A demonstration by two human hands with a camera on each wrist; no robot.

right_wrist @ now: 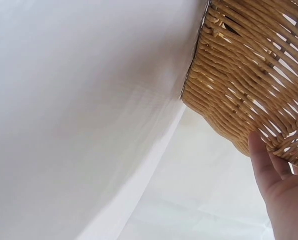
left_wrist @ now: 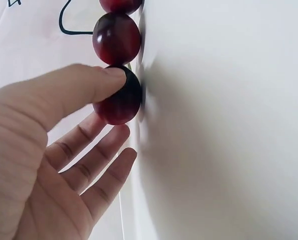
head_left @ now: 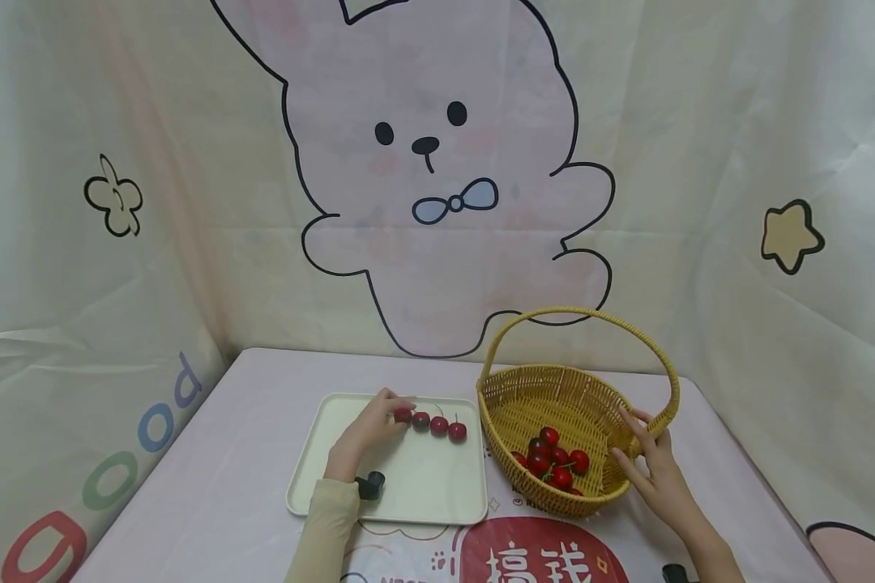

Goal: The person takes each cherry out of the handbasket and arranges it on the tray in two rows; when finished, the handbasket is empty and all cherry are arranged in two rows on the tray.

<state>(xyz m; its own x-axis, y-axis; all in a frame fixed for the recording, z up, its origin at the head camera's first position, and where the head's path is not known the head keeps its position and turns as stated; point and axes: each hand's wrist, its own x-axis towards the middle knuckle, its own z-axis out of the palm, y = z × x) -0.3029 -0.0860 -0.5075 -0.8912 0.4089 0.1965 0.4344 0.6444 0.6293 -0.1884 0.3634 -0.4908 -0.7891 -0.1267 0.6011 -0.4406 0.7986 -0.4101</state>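
Observation:
A cream tray (head_left: pixel 416 490) carries a short row of dark red cherries (head_left: pixel 439 426) along its far side. My left hand (head_left: pixel 368 425) reaches over the tray and pinches the leftmost cherry (left_wrist: pixel 118 107). In the left wrist view the thumb lies on that cherry, with fingers behind it and another cherry (left_wrist: pixel 117 39) touching it. On the right stands a yellow woven basket (head_left: pixel 510 397) with a tall arched handle, several cherries (head_left: pixel 538 465) lying inside it. My right hand (head_left: pixel 659 478) grips the basket's right rim near the handle's foot, and the right wrist view shows its fingers against the weave.
The tray and basket stand side by side on a pale tabletop (head_left: pixel 226 478). A red printed patch (head_left: pixel 539 546) with characters lies at the table's front. Cloth walls with cartoon drawings enclose the back and both sides.

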